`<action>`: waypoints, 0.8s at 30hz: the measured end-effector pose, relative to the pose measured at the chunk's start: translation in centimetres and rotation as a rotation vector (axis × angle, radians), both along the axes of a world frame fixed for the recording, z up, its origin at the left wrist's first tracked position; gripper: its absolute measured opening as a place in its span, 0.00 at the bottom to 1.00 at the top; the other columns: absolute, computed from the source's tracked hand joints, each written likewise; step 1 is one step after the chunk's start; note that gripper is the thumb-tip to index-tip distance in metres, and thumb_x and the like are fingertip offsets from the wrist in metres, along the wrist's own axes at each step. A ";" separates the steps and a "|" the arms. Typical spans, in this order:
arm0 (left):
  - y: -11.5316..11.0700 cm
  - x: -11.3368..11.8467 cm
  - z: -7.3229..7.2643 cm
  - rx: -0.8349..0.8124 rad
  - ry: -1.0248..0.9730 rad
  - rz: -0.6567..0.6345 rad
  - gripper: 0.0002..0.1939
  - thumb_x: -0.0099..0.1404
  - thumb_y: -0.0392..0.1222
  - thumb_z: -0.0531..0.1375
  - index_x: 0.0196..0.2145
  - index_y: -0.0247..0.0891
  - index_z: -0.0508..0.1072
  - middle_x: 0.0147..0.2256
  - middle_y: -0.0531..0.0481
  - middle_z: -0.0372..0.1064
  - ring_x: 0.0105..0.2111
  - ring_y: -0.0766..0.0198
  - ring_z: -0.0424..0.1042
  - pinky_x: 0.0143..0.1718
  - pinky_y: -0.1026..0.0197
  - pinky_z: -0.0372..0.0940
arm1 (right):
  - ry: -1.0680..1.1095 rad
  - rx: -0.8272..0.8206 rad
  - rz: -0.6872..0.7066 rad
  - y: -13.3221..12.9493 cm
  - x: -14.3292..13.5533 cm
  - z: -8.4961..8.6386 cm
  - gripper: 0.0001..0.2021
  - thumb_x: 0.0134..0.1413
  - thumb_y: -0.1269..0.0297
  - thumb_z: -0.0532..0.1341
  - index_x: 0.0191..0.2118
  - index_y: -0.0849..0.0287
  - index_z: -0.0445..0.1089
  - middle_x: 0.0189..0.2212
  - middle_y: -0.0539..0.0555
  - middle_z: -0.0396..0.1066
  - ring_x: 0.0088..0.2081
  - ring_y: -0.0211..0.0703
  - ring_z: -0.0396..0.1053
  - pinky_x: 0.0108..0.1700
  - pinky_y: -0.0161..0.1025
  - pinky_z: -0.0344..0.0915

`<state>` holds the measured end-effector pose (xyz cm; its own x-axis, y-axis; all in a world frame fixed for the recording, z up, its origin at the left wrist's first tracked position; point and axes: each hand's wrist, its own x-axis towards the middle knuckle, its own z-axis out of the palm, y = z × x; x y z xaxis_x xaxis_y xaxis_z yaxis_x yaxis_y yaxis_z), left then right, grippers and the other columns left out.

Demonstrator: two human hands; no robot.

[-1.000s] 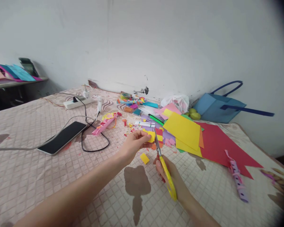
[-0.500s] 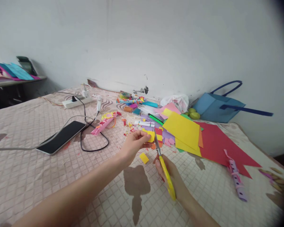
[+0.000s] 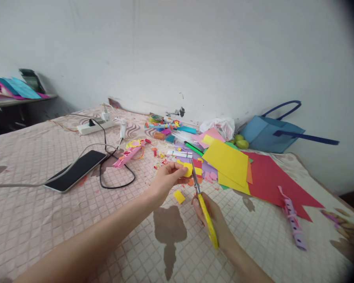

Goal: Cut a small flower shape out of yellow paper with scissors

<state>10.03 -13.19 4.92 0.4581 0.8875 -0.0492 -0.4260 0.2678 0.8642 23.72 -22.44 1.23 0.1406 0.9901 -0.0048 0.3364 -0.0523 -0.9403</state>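
Note:
Pinched between the thumb and fingers of my left hand [image 3: 168, 177] is a small piece of yellow paper [image 3: 188, 169]. My right hand [image 3: 210, 212] is closed round the yellow handle of a pair of scissors [image 3: 206, 214]. Their metal blades point away from me and lie against the right edge of the paper piece; whether they are biting into it I cannot tell. Below my left hand a small yellow offcut [image 3: 179, 197] rests on the quilted cloth [image 3: 129, 239]. Just beyond the blades lie red and yellow striped paper [image 3: 198, 167] and pink scraps [image 3: 210, 176].
Yellow sheets [image 3: 227, 161] overlap a large red sheet [image 3: 274, 181] on the right, with a purple rolled tube [image 3: 295, 226] nearby. A blue bag [image 3: 273, 133] stands by the wall. Leftward are a phone [image 3: 76, 171], looping cables and a power strip [image 3: 96, 126]. A green cutter [image 3: 194, 148] lies behind.
Almost nothing differs. Both hands, the scissors and the yellow paper piece keep nearly the same pose, and the whole view has shifted very slightly.

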 end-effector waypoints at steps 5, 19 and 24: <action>0.0 0.0 0.0 0.002 0.008 0.017 0.11 0.53 0.42 0.66 0.28 0.33 0.68 0.29 0.49 0.72 0.28 0.68 0.73 0.37 0.62 0.67 | 0.012 0.002 -0.022 0.0 -0.1 0.1 0.15 0.49 0.52 0.59 0.25 0.55 0.56 0.19 0.44 0.49 0.21 0.34 0.47 0.21 0.33 0.48; 0.3 -0.1 -0.3 0.015 0.005 0.036 0.11 0.53 0.42 0.66 0.28 0.33 0.69 0.29 0.52 0.71 0.27 0.68 0.73 0.38 0.62 0.68 | 0.048 -0.022 -0.043 0.0 -0.3 0.5 0.17 0.46 0.49 0.60 0.23 0.55 0.54 0.18 0.43 0.49 0.19 0.33 0.47 0.19 0.33 0.46; 0.5 -0.1 -0.3 0.030 0.000 0.043 0.10 0.54 0.41 0.65 0.28 0.32 0.69 0.29 0.51 0.71 0.29 0.68 0.72 0.39 0.61 0.68 | 0.050 -0.031 -0.030 0.0 -0.2 0.3 0.16 0.47 0.51 0.60 0.24 0.55 0.55 0.18 0.43 0.48 0.19 0.33 0.46 0.20 0.33 0.46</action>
<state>9.93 -12.68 4.63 0.4196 0.9075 -0.0225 -0.4369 0.2236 0.8713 23.47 -22.41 1.50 0.1686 0.9847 -0.0436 0.2865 -0.0913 -0.9537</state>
